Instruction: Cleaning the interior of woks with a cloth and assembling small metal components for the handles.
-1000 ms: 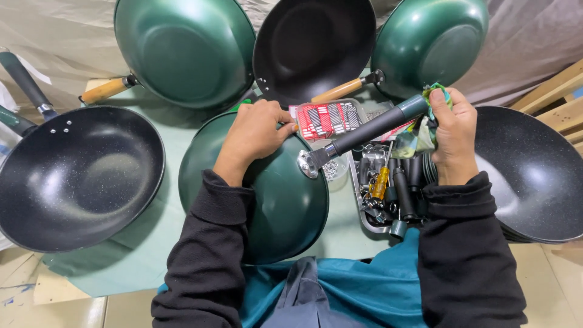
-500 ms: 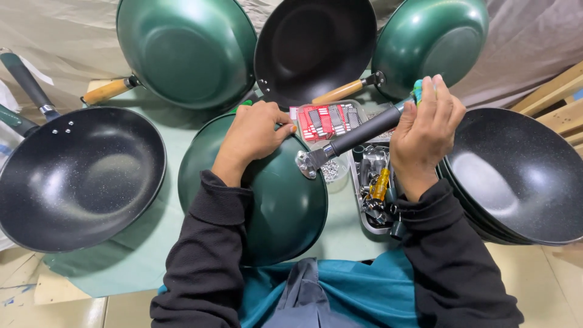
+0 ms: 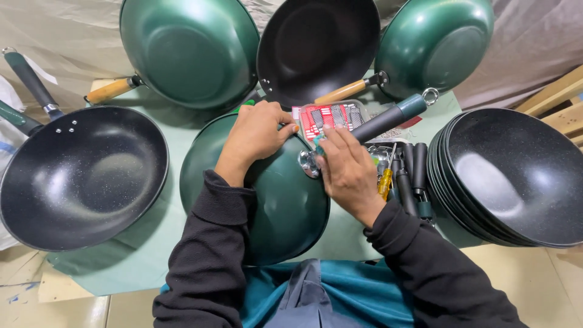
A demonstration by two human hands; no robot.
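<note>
A green pan [image 3: 273, 200] lies upside down in front of the person. The left hand [image 3: 258, 136] presses flat on its back, fingers loose. The right hand [image 3: 347, 170] pinches the metal end of a dark handle [image 3: 388, 118] against the pan's rim. Just right lie spare handles [image 3: 413, 176] and stacked black pans [image 3: 516, 176]; beyond the handle, a red packet [image 3: 328, 115].

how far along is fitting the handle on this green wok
Done: three woks at the back already carry handles. In hand: left hand steadies the upturned green wok; right hand sets the dark handle at its rim. Left: fixing it, then the stacked black woks without visible handles.
</note>
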